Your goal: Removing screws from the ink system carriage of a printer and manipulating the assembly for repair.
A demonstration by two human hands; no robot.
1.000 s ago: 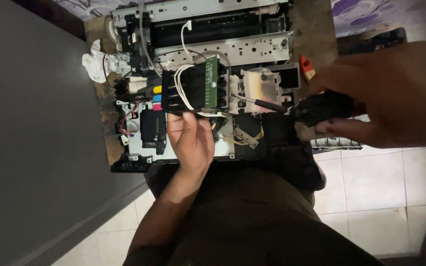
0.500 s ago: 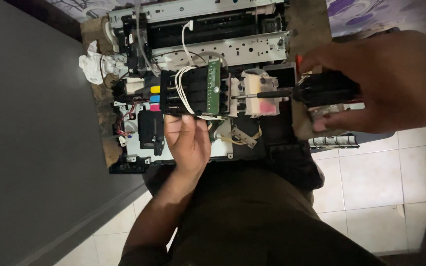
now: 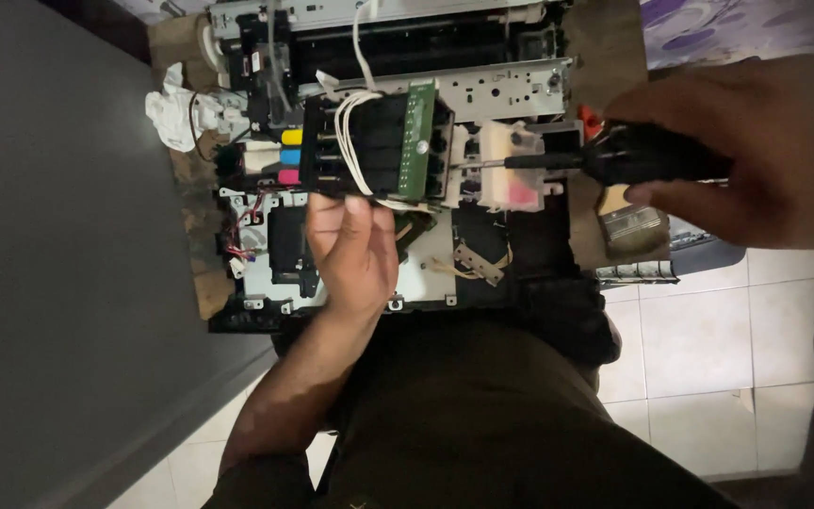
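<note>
An opened printer (image 3: 398,66) lies in front of me with its metal frame and inner parts bare. My left hand (image 3: 355,250) grips the lower edge of the black print carriage (image 3: 374,146), which carries a green circuit board (image 3: 418,141) and white cables. My right hand (image 3: 756,146) is closed on the black handle of a screwdriver (image 3: 614,160). The screwdriver's shaft points left, its tip at the carriage's right side beside a white plastic block (image 3: 512,165). Yellow, blue and magenta ink parts (image 3: 289,155) sit left of the carriage.
A crumpled white tissue (image 3: 170,108) lies at the printer's left end. A grey wall (image 3: 58,254) fills the left side. White floor tiles (image 3: 708,339) show at the lower right. My dark trousers (image 3: 482,415) fill the bottom middle. A small dark block (image 3: 631,224) lies under the right hand.
The screwdriver has moved up and left, and its tip now reaches the carriage's right side. My left hand keeps its hold on the carriage.
</note>
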